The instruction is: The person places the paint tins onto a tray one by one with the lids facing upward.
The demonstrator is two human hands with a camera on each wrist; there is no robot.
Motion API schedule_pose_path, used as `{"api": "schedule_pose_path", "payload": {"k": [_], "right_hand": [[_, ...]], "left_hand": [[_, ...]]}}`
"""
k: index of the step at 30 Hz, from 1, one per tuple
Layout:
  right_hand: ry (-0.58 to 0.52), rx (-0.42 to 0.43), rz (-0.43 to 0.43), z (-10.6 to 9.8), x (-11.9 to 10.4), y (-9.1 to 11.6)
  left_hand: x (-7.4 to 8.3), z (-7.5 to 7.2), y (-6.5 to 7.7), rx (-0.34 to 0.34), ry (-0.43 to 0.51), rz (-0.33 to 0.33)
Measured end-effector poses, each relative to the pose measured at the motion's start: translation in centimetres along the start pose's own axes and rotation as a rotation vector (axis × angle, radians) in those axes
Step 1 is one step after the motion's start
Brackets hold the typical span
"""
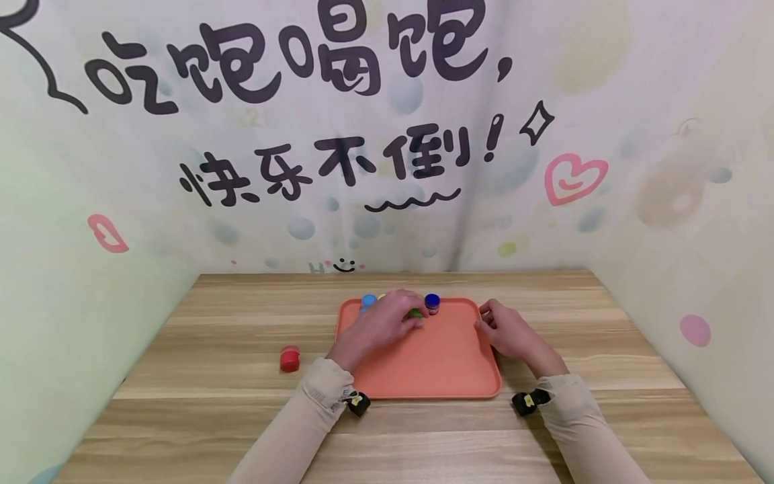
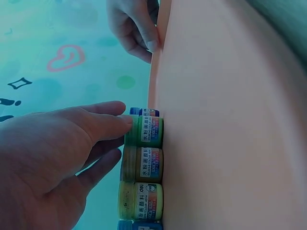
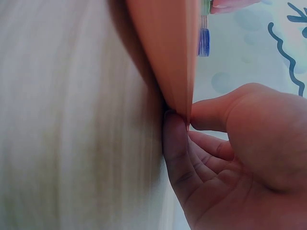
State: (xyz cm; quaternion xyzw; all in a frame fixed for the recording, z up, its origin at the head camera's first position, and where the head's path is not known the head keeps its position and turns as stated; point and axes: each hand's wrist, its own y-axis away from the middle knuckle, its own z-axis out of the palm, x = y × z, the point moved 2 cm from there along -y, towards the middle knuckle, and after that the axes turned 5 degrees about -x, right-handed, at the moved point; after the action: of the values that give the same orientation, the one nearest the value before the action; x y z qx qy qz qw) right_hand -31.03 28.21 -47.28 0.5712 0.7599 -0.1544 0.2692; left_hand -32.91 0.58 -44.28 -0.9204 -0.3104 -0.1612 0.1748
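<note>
My left hand [image 1: 387, 321] reaches over the far part of an orange tray [image 1: 435, 363]. Its thumb and fingers pinch the lid of a green paint jar [image 2: 149, 130], one of several labelled jars in a row. Beside the green one are a brown jar [image 2: 148, 163], a yellow jar [image 2: 139, 200] and a light blue jar [image 1: 369, 301]. A dark blue jar [image 1: 432, 302] is at the row's right end. With thumb and fingers, my right hand [image 3: 244, 153] grips the tray's right rim.
To the left of the tray, a red paint jar [image 1: 289, 359] is on the wooden table [image 1: 199, 376]. A white wall [image 1: 338, 222] with dark lettering rises behind the table, with side walls left and right. Each wrist wears a small black camera.
</note>
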Motion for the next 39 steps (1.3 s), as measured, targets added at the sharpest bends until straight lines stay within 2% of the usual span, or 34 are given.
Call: {"api": "schedule_pose_path", "payload": {"k": [11, 21, 24, 32, 35, 39], "right_hand": [[0.004, 0.001, -0.003, -0.1, 0.1, -0.1], [0.004, 0.001, -0.002, 0.1, 0.2, -0.2], [0.008, 0.000, -0.001, 0.2, 0.3, -0.2], [0.007, 0.001, 0.006, 0.1, 0.2, -0.1], [0.004, 0.001, 0.006, 0.1, 0.1, -0.1], [0.003, 0.001, 0.003, 0.0, 0.0, -0.1]], "left_hand": [[0.1, -0.2, 0.3, -0.002, -0.008, 0.007], [0.2, -1.3, 1.2, 0.064, -0.056, 0.023], [0.2, -1.7, 1.6, 0.068, -0.075, 0.008], [0.2, -2.5, 2.6, 0.070, -0.092, -0.085], [0.2, -2.6, 3.0, 0.088, -0.115, -0.121], [0.1, -2.7, 3.6, 0.124, -0.178, -0.129]]}}
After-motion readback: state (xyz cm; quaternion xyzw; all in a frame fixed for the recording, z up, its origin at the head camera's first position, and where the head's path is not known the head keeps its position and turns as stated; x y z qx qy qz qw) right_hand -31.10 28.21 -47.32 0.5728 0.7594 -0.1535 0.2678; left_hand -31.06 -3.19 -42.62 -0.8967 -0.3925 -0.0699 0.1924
